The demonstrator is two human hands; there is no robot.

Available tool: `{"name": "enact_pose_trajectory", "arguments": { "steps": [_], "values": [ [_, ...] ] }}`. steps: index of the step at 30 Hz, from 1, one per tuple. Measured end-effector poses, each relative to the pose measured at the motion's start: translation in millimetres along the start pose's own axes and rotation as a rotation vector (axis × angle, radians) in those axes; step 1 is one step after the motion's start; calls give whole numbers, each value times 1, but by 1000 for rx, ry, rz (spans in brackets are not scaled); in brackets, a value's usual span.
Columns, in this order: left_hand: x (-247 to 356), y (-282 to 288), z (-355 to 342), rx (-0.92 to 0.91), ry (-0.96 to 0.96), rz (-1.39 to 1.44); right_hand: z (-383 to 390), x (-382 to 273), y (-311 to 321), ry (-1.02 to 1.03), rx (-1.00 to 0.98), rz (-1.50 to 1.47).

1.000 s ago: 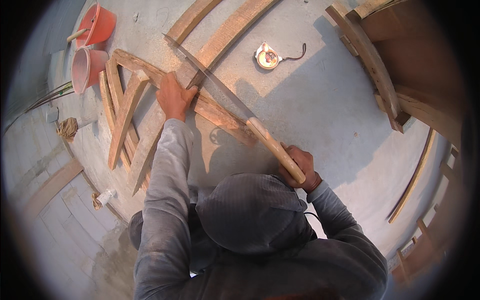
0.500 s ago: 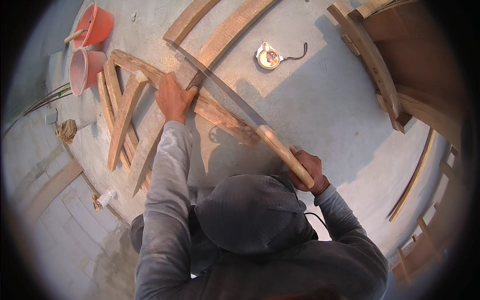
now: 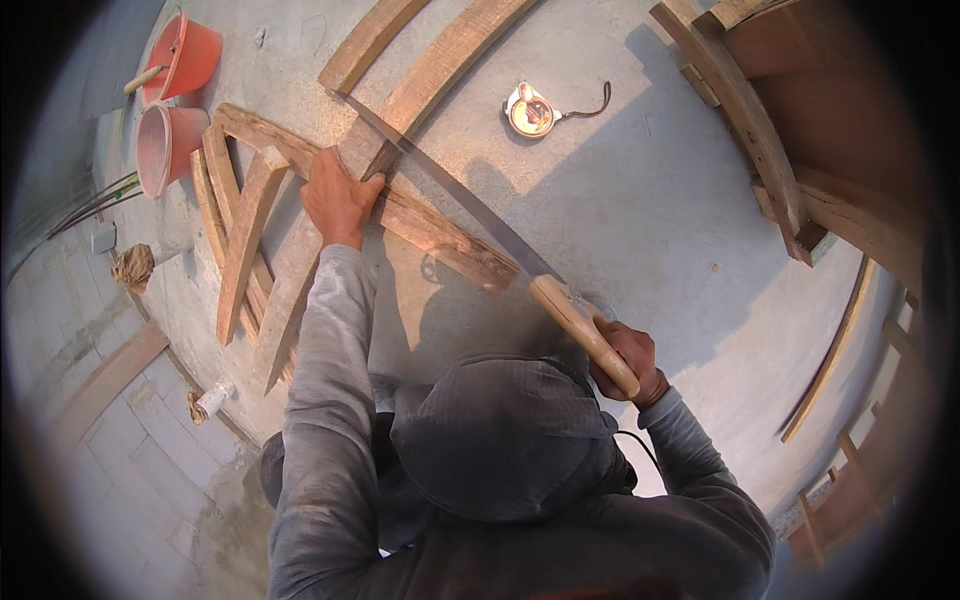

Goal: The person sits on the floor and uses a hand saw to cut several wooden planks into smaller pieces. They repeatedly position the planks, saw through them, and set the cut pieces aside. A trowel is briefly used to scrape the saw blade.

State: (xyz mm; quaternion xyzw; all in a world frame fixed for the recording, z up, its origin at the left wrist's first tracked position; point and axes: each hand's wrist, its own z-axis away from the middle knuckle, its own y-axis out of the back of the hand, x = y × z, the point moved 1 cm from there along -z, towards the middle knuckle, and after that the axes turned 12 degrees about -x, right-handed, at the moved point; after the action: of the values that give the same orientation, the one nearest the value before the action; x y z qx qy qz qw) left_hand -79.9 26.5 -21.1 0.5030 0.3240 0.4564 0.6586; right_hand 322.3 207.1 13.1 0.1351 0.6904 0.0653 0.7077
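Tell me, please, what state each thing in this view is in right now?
Left hand: pressed flat on the wooden plank, holding it down.
Right hand: closed around the saw handle.
Handsaw: blade laid slanted across the plank.
Wooden plank: lying on the concrete floor.
Orange buckets: two, tipped on their sides, open.
Tape measure: lying on the floor, untouched.

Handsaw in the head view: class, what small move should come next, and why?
Probably a forward push stroke. The right hand grips the handsaw by its wooden handle, its blade lying across the curved plank, which the left hand presses flat on the concrete floor.
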Motion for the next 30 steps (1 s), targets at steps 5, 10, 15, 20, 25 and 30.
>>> {"name": "enact_pose_trajectory", "arguments": {
  "steps": [5,10,15,20,25,30],
  "values": [
    [2,-8,-2,62,-53,6,-74,9,-4,-81,-39,-158],
    [-2,-14,4,49,-50,-14,-181,14,-36,3,57,-137],
    [-3,-6,-2,75,-52,1,25,1,11,-1,30,47],
    [8,-3,-4,86,-55,-6,-109,15,-16,-120,5,-225],
    [0,-7,-5,29,-55,-4,-170,17,-39,62,115,-196],
    [-1,-3,-8,88,-44,-23,38,-1,5,-89,46,-30]
  ]
}}
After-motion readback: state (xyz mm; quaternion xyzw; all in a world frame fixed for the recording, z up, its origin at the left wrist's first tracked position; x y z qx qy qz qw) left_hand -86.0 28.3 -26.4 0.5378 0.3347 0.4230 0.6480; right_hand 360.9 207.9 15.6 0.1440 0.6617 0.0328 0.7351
